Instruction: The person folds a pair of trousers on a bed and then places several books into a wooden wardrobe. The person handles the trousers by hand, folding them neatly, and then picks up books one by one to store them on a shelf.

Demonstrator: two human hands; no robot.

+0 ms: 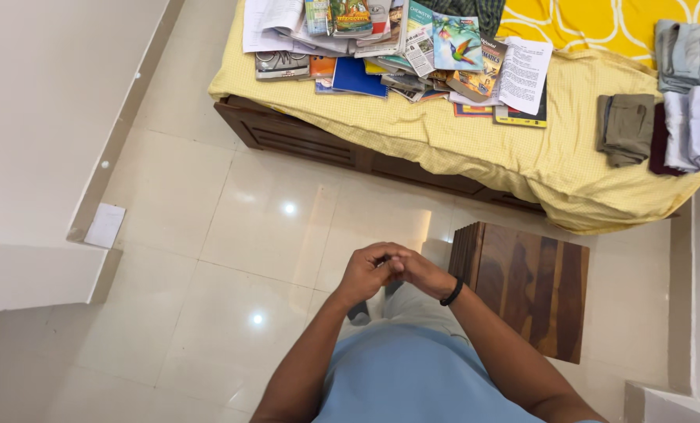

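Glossy cream floor tiles (232, 235) spread below a wooden bed (303, 141) with a yellow sheet (475, 149) at twelve o'clock. Standing, the person clasps the left hand (363, 272) and right hand (422, 272) together at waist height, holding nothing that shows. Scattered books (413, 55) lie at twelve, folded clothes (663, 117) at two, a wooden stool (530, 286) just beside the right wrist at three.

The bed (413, 133) at twelve o'clock has a pale yellow checked sheet, and a bright yellow cloth (601, 23) with white curvy lines at one o'clock. One book (359, 78) is blue. The folded clothes (663, 117) are grey, olive and white. The stool (530, 290) has brown wood stripes. The floor (232, 258) is shiny cream tiles. The shirt (413, 376) is light blue, and the wristband (452, 293) is black.
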